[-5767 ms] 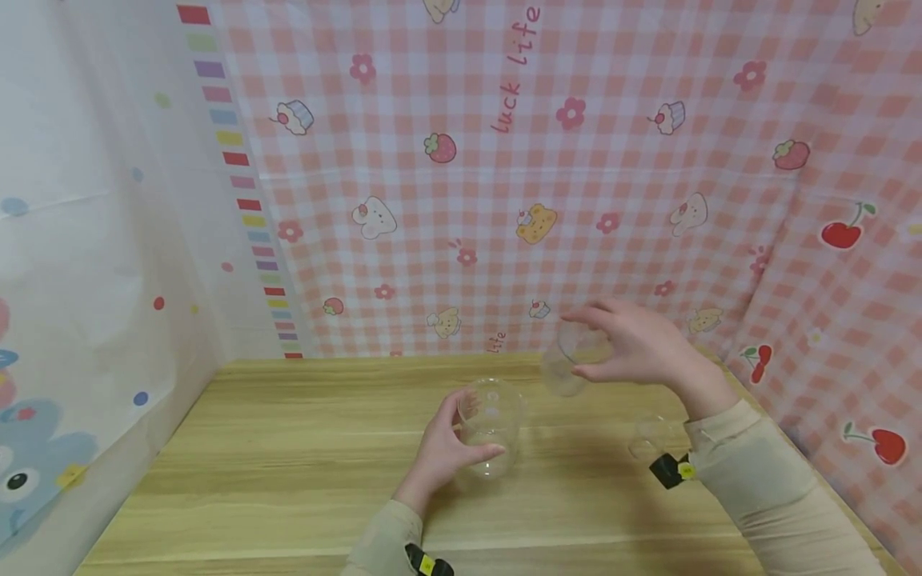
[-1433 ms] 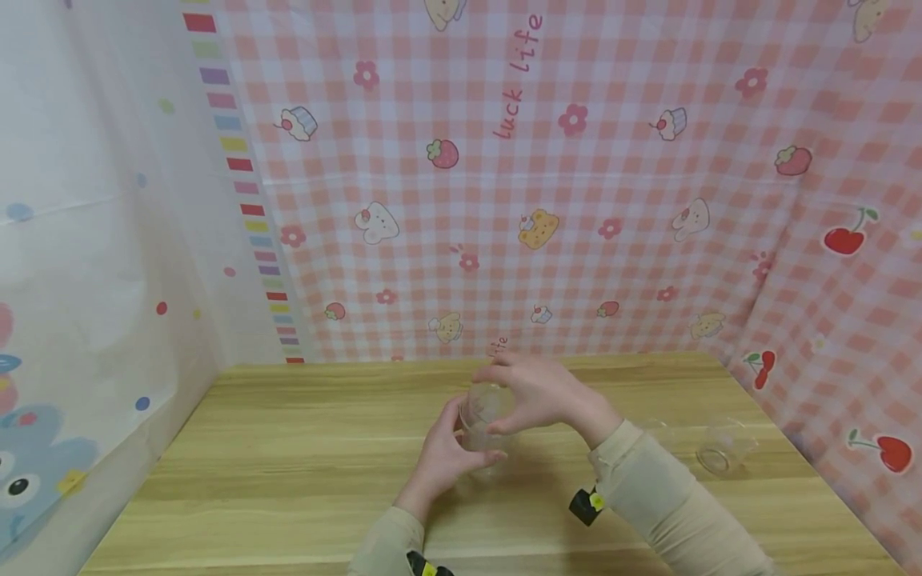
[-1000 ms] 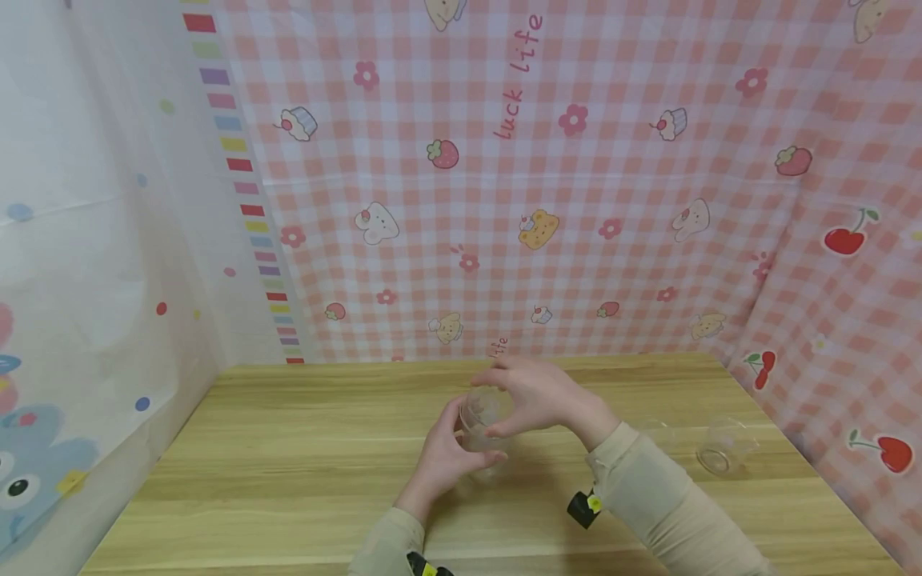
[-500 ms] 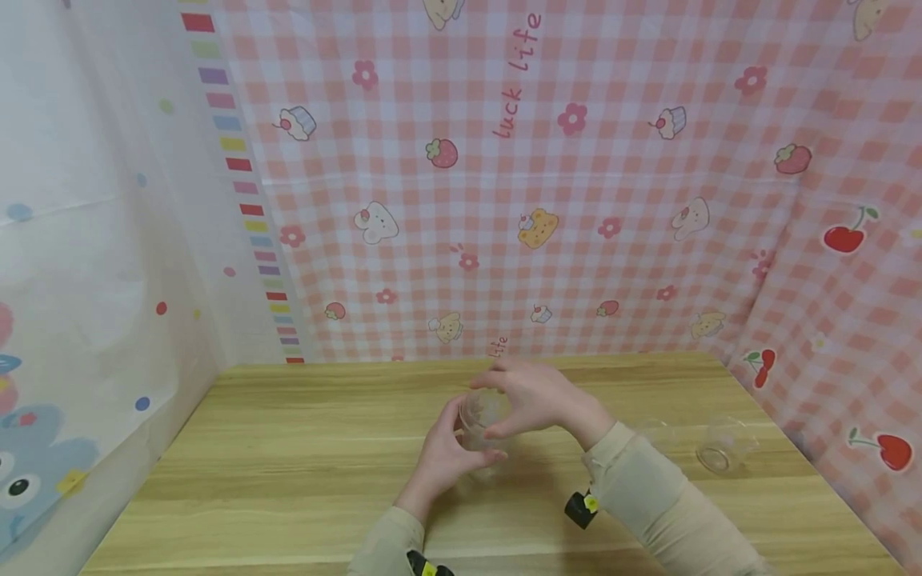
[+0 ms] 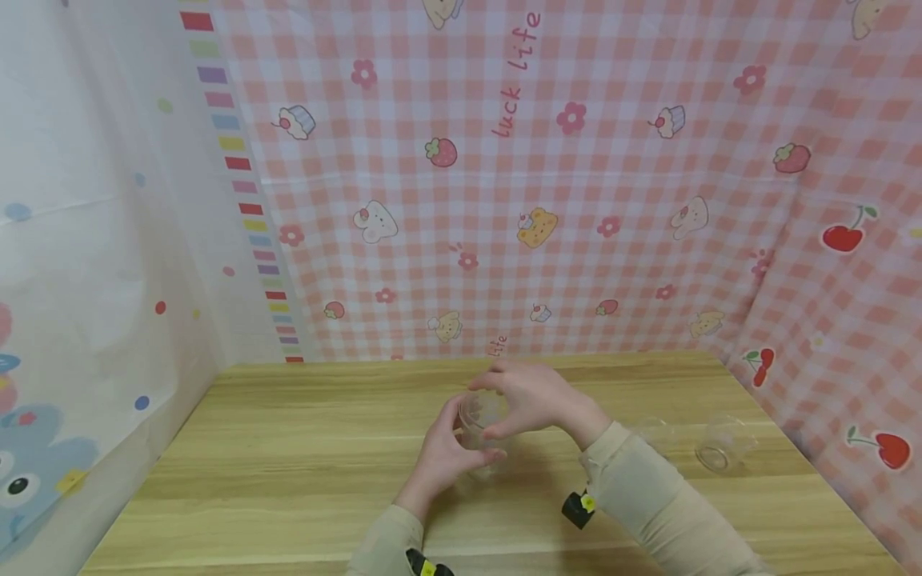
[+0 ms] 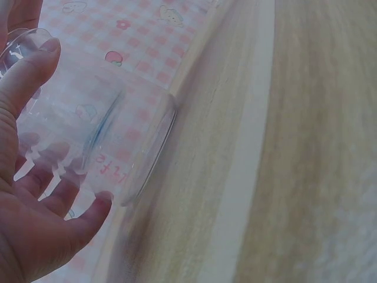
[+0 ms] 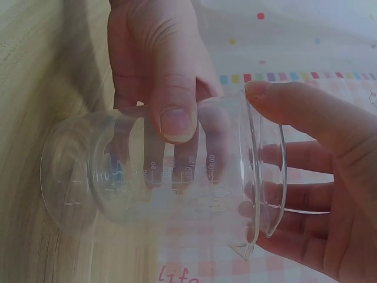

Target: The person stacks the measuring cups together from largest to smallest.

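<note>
My left hand (image 5: 446, 452) grips a clear glass beaker (image 7: 65, 183) around its side, thumb in front and fingers behind. Inside it sits a smaller beaker (image 7: 106, 177), its rim standing a little out of the larger one's mouth. My right hand (image 5: 540, 400) reaches over from above and holds the smaller beaker's rim (image 7: 277, 218) between thumb and fingers. In the left wrist view the larger beaker's base (image 6: 159, 153) is right at the tabletop, and the inner base (image 6: 103, 130) lies some way above it. Printed volume marks show through the glass.
Two more clear glass vessels stand on the wooden table (image 5: 288, 480) at the right: a beaker (image 5: 723, 448) and a fainter one (image 5: 655, 432) close to the right sleeve. A pink checked cloth (image 5: 468, 200) hangs behind the table, with a white sheet (image 5: 86, 264) at left.
Since the oldest frame, my right hand has brought the smaller beaker from the right into the larger one. Over the last second it has sunk slightly; my left hand stays put.
</note>
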Available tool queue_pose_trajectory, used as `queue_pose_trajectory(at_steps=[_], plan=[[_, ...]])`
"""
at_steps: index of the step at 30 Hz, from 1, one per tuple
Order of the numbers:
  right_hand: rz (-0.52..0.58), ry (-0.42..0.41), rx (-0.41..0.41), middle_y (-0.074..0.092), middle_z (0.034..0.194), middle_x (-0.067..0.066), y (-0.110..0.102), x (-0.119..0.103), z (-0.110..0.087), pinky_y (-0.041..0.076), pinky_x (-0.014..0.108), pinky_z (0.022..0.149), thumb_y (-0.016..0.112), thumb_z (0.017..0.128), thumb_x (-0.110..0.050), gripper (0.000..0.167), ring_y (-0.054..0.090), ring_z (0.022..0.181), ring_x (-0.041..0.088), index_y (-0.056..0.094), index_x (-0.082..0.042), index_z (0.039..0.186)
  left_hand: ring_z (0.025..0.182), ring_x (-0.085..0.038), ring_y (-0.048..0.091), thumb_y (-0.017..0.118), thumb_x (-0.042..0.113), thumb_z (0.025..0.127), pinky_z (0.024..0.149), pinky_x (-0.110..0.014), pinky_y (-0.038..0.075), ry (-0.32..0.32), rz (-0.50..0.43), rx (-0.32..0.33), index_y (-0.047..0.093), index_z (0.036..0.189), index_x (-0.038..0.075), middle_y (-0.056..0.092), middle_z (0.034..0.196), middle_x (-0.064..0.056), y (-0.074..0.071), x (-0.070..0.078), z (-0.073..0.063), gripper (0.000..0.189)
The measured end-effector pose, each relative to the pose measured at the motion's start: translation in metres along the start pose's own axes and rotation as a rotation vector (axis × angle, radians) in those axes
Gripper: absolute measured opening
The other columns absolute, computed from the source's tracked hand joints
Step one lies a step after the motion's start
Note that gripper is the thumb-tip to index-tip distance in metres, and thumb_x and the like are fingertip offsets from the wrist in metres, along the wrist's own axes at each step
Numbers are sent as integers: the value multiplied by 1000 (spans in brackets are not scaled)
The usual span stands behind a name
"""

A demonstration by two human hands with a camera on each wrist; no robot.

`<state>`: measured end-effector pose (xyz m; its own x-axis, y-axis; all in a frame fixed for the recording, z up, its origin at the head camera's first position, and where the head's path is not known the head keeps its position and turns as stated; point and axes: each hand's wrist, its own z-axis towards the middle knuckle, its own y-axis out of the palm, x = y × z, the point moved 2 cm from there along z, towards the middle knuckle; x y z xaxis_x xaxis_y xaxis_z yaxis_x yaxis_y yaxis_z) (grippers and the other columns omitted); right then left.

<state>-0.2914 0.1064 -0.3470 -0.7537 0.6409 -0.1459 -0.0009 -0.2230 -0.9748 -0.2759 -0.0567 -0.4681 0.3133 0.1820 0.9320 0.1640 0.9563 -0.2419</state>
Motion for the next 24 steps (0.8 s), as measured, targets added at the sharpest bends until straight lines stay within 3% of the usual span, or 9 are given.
queue_pose_trajectory(at_steps=[15, 24], plan=[[18, 11, -13, 64, 116, 3, 3, 2, 1, 52, 31, 67, 80, 77, -46, 60, 62, 93, 17, 67, -15, 126, 125, -30, 49, 89, 19, 74, 102, -54, 43, -29, 6, -16, 43, 143, 14, 50, 141, -12, 0, 0, 0, 83], [21, 16, -15, 64, 117, 3, 5, 2, 2, 54, 34, 72, 79, 78, -47, 60, 63, 96, 17, 67, -15, 127, 124, -40, 49, 86, 10, 76, 101, -58, 42, -35, -11, -31, 43, 142, 4, 50, 139, -21, -3, 35, -10, 80]])
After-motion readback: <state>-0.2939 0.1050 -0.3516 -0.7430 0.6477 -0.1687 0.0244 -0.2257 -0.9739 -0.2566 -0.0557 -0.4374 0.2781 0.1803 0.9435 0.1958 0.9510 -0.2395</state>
